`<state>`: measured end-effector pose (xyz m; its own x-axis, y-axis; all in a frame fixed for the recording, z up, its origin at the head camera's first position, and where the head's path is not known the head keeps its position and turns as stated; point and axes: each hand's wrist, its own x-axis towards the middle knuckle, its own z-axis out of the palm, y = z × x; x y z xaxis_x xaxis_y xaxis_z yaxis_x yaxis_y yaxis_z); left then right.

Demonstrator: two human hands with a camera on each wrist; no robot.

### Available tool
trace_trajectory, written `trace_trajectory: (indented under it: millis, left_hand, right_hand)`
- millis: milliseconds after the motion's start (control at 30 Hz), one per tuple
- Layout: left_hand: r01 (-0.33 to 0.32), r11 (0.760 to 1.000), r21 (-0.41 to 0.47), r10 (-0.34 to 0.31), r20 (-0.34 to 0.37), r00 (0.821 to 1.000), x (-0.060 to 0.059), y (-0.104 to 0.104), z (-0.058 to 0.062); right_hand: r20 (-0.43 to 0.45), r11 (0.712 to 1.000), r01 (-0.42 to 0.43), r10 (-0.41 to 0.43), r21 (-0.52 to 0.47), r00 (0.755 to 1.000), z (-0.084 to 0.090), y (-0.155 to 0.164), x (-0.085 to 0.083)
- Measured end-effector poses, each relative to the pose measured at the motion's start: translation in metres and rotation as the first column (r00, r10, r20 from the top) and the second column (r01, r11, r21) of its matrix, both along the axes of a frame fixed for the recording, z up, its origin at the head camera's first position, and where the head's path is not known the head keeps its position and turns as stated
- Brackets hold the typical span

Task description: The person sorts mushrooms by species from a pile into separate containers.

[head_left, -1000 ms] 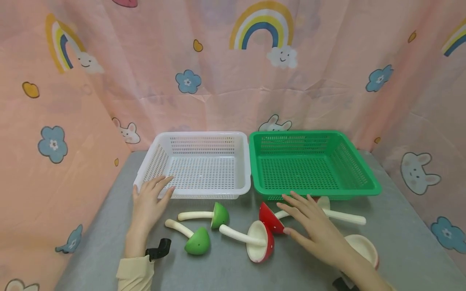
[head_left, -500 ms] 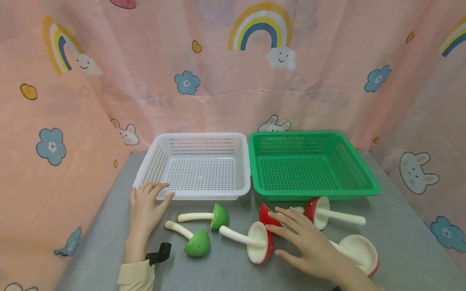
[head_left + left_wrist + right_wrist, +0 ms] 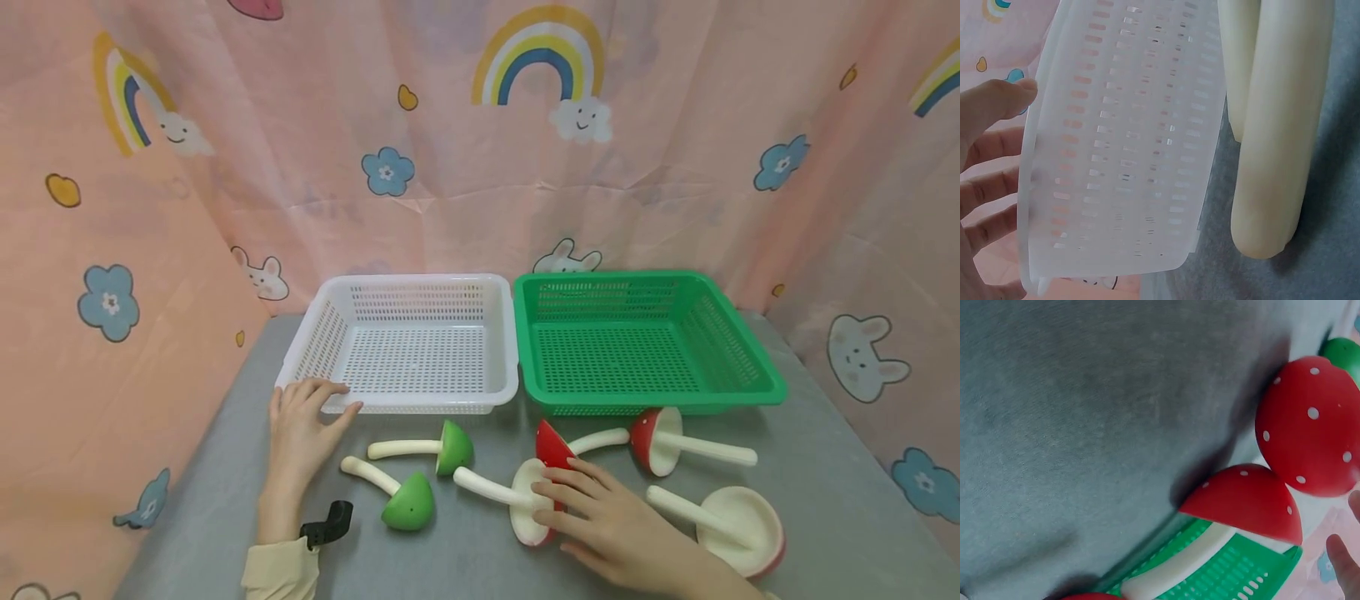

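My left hand (image 3: 298,433) rests at the front left rim of the white basket (image 3: 423,398), its fingers loosely bent over the edge. In the left wrist view, the fingertips and thumb lie along the rim. My right hand (image 3: 611,529) is over the cap of a red toy mushroom (image 3: 487,485), fingers spread and overlapping the cap in the head view. The right wrist view shows fingertips (image 3: 1342,559) just beside this white-spotted cap (image 3: 1313,425). Right behind it, a second red mushroom (image 3: 553,446) lies close to the fingers.
Two green mushrooms (image 3: 454,448) lie before the white basket. Two more red mushrooms lie at the right, one (image 3: 663,442) near the green basket (image 3: 652,398), the other (image 3: 742,529) nearer the front. The grey table (image 3: 450,575) is backed by a pink patterned curtain (image 3: 480,217).
My right hand has moved down and left from in front of the green basket to the nearest red mushroom. The left hand has sunk slightly at the white basket's rim.
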<state>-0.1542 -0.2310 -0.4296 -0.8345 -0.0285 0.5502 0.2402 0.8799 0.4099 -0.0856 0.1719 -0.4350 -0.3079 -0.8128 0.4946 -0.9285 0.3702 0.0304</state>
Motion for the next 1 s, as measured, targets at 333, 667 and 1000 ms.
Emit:
trace_trajectory:
  millis: [333,667,1000]
  left_hand:
    - [-0.011,1.0,0.011,0.011,0.02,1.0,0.0,-0.001,0.001]
    - [-0.012,1.0,0.019,0.011,0.035,0.999,0.001,0.001,0.001]
    - [-0.017,0.999,0.037,0.015,0.043,0.999,0.001,0.002,0.001]
  right_hand:
    - [-0.13,0.998,-0.039,0.046,0.05,0.99,-0.006,-0.011,-0.004]
    - [-0.186,0.992,-0.102,0.113,0.068,0.976,-0.006,-0.017,-0.009]
    - [-0.216,0.993,-0.117,0.116,0.008,0.969,0.003,-0.02,-0.009]
